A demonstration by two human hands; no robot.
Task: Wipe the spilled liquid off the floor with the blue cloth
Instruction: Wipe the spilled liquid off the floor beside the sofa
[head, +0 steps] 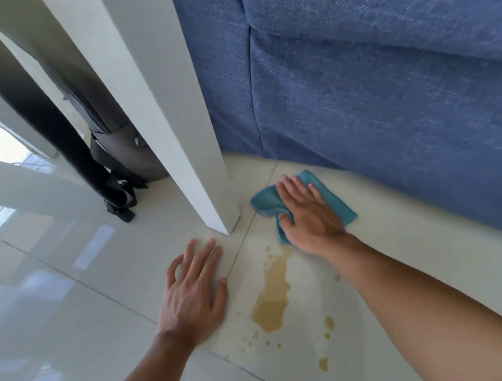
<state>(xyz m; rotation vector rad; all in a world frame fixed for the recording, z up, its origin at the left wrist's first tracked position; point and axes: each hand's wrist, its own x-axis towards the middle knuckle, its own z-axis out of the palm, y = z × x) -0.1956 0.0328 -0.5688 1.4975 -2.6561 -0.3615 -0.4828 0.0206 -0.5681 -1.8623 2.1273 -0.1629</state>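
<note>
A blue cloth (330,197) lies crumpled on the white tile floor (86,296) close to the sofa. My right hand (308,215) presses flat on it, fingers spread, thumb hooked over a fold. A brown spill (272,297) runs in a long puddle from just below the cloth toward me, with small droplets (328,325) scattered around its near end. My left hand (194,289) rests flat on the floor left of the puddle, fingers apart, holding nothing.
A white table leg (192,153) stands on the floor just left of the cloth. A blue fabric sofa (371,88) fills the right and back. A dark grey and black object (113,159) stands behind the leg.
</note>
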